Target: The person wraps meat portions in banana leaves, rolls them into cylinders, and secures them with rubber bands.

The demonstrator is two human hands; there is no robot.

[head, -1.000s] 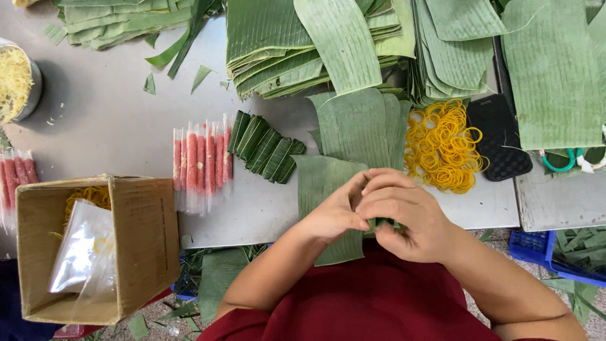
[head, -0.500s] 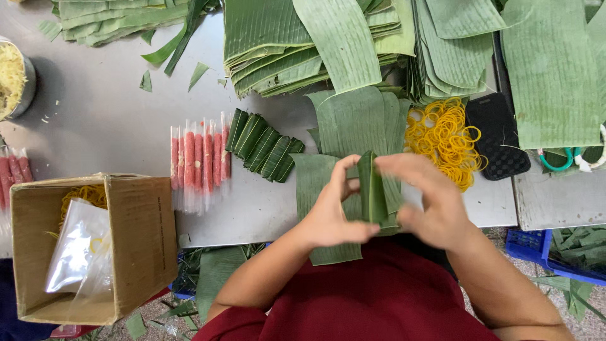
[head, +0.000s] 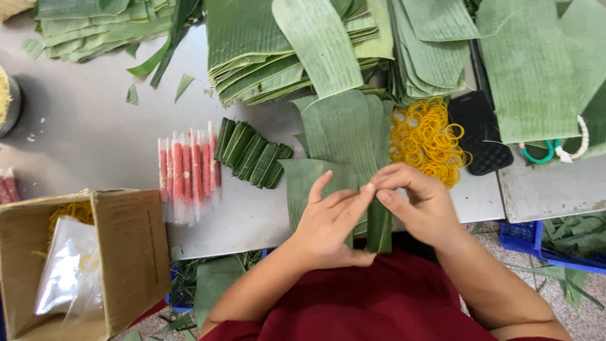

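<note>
Left hand point(head: 331, 221): palm and fingers laid against the left side of the leaf roll point(head: 379, 228); index finger extended up to the roll's top end, thumb underneath at its lower end. Fingers partly spread, pressing the roll, not curled round it.
Right hand point(head: 421, 205): fingers curled over the roll's top end from the right, thumb tip meeting the left index finger there. Closed on the roll.
Leaf roll: narrow, dark green, upright between the two hands; upper part hidden by the fingers, lower part showing below them, just past the near table edge.
Position: roll held over the flat leaf sheets point(head: 341, 142) lying on the grey table point(head: 95, 132), at the edge nearest the person.
Finished rolls point(head: 251, 155): row of similar green rolls lying side by side, left of the hands, well apart from them.
Wrapped red sticks point(head: 186, 173): in clear sleeves, just left of the finished rolls.
Rubber bands point(head: 428, 139): yellow heap, just above the right hand.
Dark phone point(head: 480, 132): right of the bands.
Leaf stacks point(head: 284, 44): along the far side.
Cardboard box point(head: 126, 252): lower left, holding a clear bag.
</note>
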